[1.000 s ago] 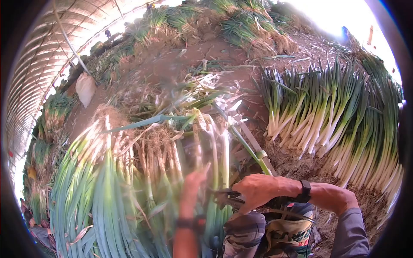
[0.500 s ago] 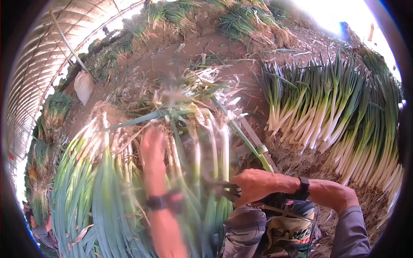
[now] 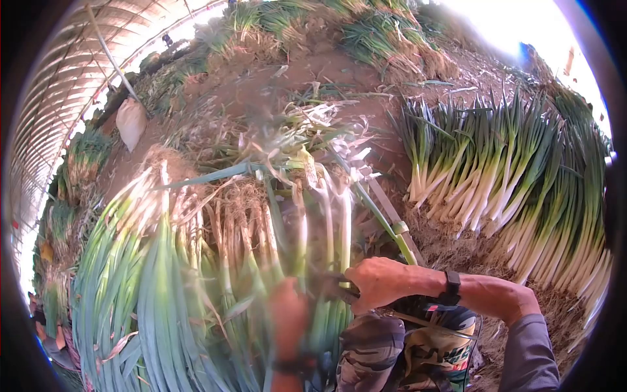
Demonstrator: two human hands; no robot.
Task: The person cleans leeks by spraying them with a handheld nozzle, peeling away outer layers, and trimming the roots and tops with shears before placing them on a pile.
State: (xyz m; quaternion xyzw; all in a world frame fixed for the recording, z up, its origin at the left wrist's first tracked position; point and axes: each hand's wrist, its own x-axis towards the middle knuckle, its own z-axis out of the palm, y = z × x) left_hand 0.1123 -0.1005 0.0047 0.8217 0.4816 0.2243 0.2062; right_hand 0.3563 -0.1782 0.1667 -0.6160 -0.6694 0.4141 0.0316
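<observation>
My right hand (image 3: 382, 282) is closed round a dark object (image 3: 339, 285), perhaps a tool, beside the stalks at the lower middle. My left hand (image 3: 289, 310) is smeared by motion over the green leaves, left of the right hand; its fingers cannot be made out. Untrimmed green onions (image 3: 157, 281) lie in front of me, brown roots away from me and leaves towards me. Several paler stalks (image 3: 345, 228) stretch up just beyond my right hand. A long leaf (image 3: 215, 175) lies across the root ends.
Cleaner onions with white stems (image 3: 490, 163) lie in rows at the right. Peeled leaf scraps (image 3: 313, 121) cover the soil ahead. More onion bundles (image 3: 385, 39) are at the back. A pale sack (image 3: 130, 124) stands at the left near a pole. Part of another person shows at the lower left edge.
My left hand has moved from the root ends down towards me and to the right, uncovering brown roots and stems. My right hand stays nearly in place.
</observation>
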